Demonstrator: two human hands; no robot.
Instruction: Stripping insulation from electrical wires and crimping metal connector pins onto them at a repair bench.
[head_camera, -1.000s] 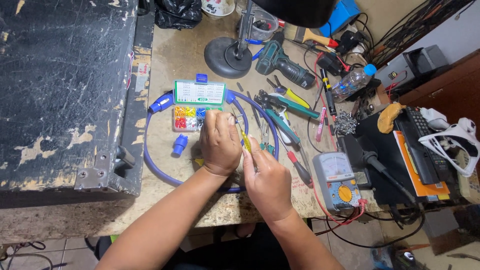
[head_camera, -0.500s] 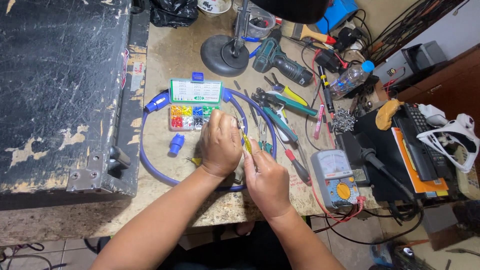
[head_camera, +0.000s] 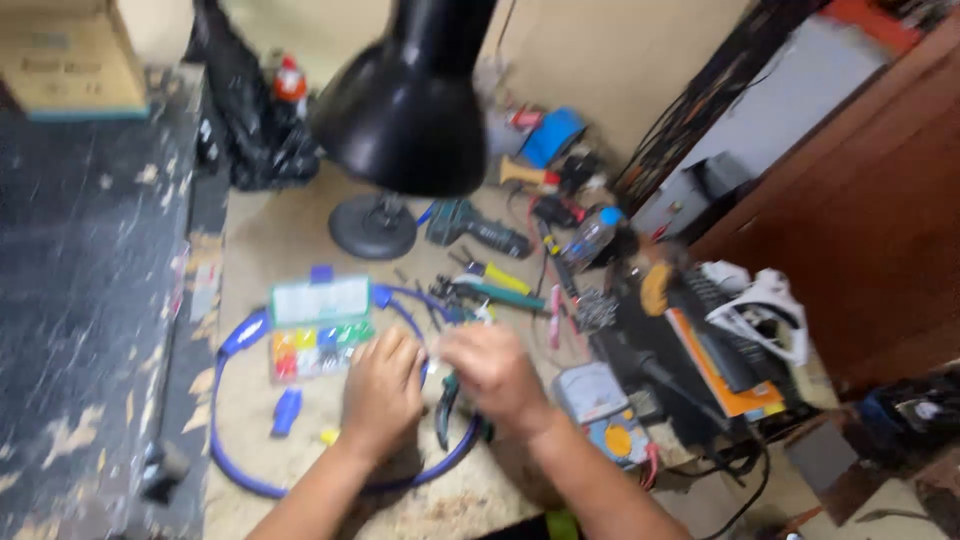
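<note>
View lifted since the earlier frame: a black lamp (head_camera: 410, 95) is now seen above the bench. Left hand (head_camera: 382, 392) and right hand (head_camera: 495, 372) are held together over the blue cable loop (head_camera: 240, 340), the pliers (head_camera: 446, 408) just below, handles pointing down. Finger state is lost to blur; anything pinched is hidden.

We see a small repair workshop. The worn counter (head_camera: 290, 240) is crowded with tools: a cordless drill (head_camera: 478, 228), pliers (head_camera: 492, 290), a multimeter (head_camera: 608, 418) and a box of coloured connectors (head_camera: 318, 328). A black desk lamp (head_camera: 410, 95) stands over it, and cables hang along the wall.
</note>
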